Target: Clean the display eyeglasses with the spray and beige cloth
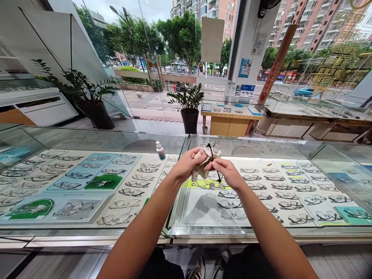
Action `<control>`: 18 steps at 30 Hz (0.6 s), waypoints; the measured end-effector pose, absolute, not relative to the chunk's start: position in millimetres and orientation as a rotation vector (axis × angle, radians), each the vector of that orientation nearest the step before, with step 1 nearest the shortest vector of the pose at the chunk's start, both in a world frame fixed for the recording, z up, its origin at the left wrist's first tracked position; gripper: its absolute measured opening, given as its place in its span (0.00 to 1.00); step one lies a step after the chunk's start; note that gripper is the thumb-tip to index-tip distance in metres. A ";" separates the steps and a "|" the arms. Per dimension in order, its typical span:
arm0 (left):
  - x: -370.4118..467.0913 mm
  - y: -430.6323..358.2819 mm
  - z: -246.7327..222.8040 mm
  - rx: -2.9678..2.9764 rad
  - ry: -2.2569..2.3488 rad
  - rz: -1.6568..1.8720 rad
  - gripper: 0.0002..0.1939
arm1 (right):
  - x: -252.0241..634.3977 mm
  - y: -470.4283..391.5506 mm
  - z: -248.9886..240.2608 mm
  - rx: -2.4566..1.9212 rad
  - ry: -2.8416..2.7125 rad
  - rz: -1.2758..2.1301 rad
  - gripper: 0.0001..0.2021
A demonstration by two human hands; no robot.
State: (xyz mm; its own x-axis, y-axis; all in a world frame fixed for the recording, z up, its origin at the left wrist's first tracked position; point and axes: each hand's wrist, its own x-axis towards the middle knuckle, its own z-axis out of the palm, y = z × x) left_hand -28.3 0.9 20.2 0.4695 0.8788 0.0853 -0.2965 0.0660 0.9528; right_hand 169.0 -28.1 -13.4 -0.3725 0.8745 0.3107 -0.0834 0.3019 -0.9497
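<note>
Above the glass display case, my left hand [190, 162] is closed around a pale, crumpled cloth [200, 169] with a pair of dark-framed glasses [212, 152] against it. My right hand [226, 170] pinches the glasses from the other side, its fingertips meeting the cloth. One dark temple arm hangs below the right fingers. The lenses are mostly hidden by the cloth and fingers. To the left of my hands, a small white bottle [160, 150] with a dark label stands upright on the glass top.
Below my hands, the glass display case [177, 232] holds many rows of eyeglasses [229, 203]. A metal-edged seam divides its top. Beyond it stand potted plants [189, 110] and a wooden display table [226, 126] before the shop window.
</note>
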 end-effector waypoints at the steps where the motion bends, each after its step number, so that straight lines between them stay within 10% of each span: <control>1: -28.7 0.7 20.5 1.194 0.616 0.971 0.25 | 169.3 -28.3 -12.7 -0.738 -1.614 1.230 0.21; 18: -29.0 1.6 17.6 1.322 0.614 1.017 0.24 | 168.4 -24.7 -14.9 -0.770 -1.569 1.250 0.22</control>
State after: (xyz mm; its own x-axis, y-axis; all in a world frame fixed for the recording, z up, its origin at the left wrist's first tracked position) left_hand -29.0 1.6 17.6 0.4614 0.8698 0.1750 -0.2510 -0.0612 0.9661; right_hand 168.4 -24.7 -14.9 -0.3478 0.8918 0.2895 -0.0826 0.2784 -0.9569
